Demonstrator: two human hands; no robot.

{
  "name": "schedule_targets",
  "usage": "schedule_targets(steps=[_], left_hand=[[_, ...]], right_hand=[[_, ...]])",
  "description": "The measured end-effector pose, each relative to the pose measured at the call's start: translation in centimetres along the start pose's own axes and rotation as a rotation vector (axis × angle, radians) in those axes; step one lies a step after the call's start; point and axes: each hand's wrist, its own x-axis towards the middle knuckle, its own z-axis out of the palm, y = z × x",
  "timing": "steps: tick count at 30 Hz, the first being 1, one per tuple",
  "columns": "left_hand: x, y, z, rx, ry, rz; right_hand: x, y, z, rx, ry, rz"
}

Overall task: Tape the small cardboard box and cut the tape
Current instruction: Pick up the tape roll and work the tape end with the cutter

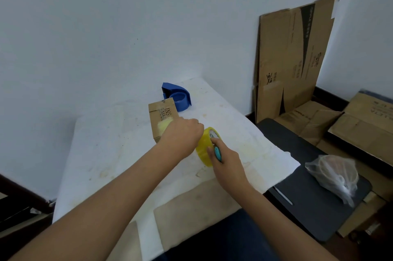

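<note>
Now L hand (180, 136) is pressing, fingers together, on small cardboard box (162, 119); R hand (223, 158), clamping teal cutter (218, 153) beside yellow tape roll (205, 146), is needing taut tape w/ blade close to box edge.

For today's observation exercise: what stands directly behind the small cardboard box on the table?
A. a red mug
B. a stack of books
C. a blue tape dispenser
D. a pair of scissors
C: the blue dispenser stands on the table just behind the box, toward the wall.
</note>
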Motion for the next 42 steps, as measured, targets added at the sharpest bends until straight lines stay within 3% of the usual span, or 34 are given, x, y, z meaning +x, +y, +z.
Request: schedule_targets(steps=[9, 17, 24, 31, 42], left_hand=[[-0.1, 0.1, -0.3, -0.183, 0.117, 0.044], [-0.1, -0.9, 0.9, -0.498, 0.078, 0.071], [-0.4, -0.6, 1.7, -0.940, 0.119, -0.202], [-0.7, 0.4, 1.5, -0.716, 0.150, -0.189], [0.1, 1.0, 0.5, -0.308, 0.122, -0.022]], right_hand=[[0.1, 0.9, -0.7, 0.040, 0.010, -0.008], [-0.3, 1.0, -1.0, 0.047, -0.009, -0.042], [0.5, 1.3, -0.9, 0.084, 0.021, -0.012], [0.5, 1.5, -0.4, 0.064, 0.024, -0.003], [0.3, 1.1, -0.6, 0.049, 0.027, -0.021]])
